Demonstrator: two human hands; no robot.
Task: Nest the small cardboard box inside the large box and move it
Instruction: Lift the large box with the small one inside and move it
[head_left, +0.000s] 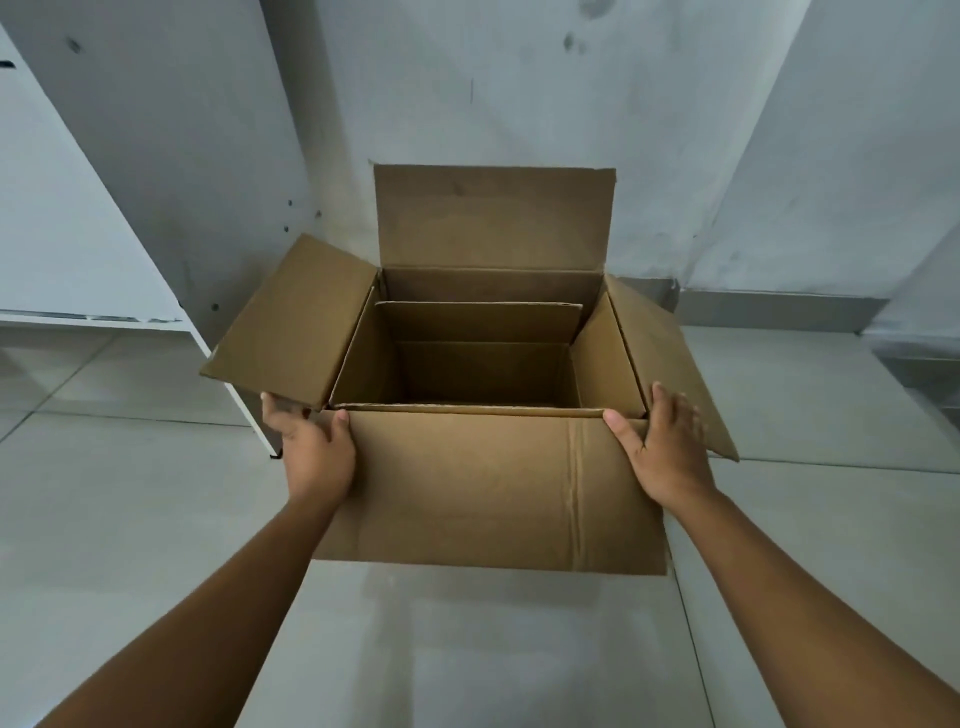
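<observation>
- Your left hand (311, 447) grips the near left corner of the large box (488, 488), thumb on the front flap, fingers wrapped around the side.
- Your right hand (665, 447) clasps the near right corner the same way.
- Between your hands, the small box (483, 364) sits nested inside, open-topped.
- Beneath lies a pale tiled floor (130, 519).

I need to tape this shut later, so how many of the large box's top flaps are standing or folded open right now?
4. Far flap stands upright, left flap and right flap splay outward, near flap hangs toward the person.
</observation>
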